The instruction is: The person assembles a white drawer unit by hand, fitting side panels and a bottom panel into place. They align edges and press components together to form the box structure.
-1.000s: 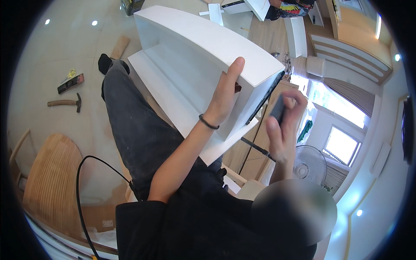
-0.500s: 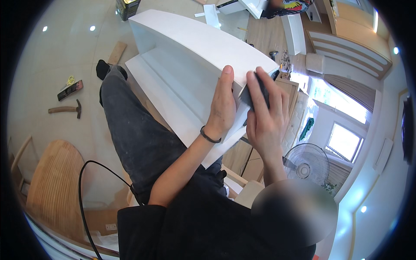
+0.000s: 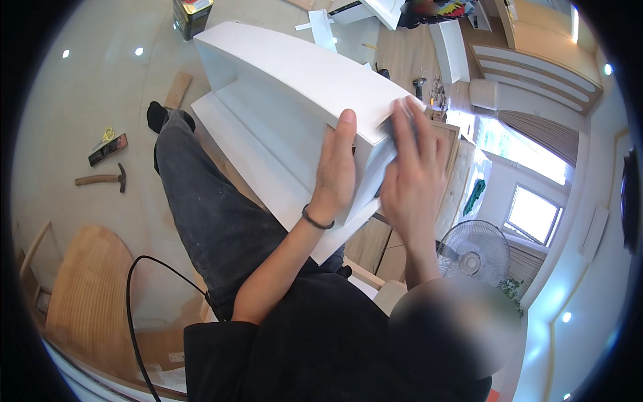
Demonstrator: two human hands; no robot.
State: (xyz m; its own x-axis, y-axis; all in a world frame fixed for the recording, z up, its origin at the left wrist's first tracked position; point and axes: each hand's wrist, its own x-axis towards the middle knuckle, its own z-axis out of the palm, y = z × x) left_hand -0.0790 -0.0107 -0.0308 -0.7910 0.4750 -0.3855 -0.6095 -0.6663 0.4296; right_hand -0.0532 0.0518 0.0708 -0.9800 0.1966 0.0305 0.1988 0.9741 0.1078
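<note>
A long white open-fronted cabinet box [image 3: 295,67] lies slantwise across my legs. At its near right end my left hand [image 3: 337,167] holds the edge of the end panel, thumb up along the top corner and fingers reaching behind it. My right hand [image 3: 414,157], smeared by motion, presses on the outer face of that end near the top corner. Under its fingers shows a sliver of a dark flat block [image 3: 387,126]; most of it is hidden, and I cannot make out its exact kind.
On the floor to the left lie a hammer [image 3: 100,179], yellow-handled scissors [image 3: 107,136], a dark box [image 3: 108,150] and a wood offcut [image 3: 178,90]. A tin [image 3: 192,18] stands beyond the cabinet. A wooden stool [image 3: 94,295] is lower left, a fan [image 3: 473,254] right. Another person [image 3: 439,12] is at the top.
My right hand has shifted slightly up along the end of the cabinet, and its dark block is now mostly covered. My left hand has slid slightly down and left.
</note>
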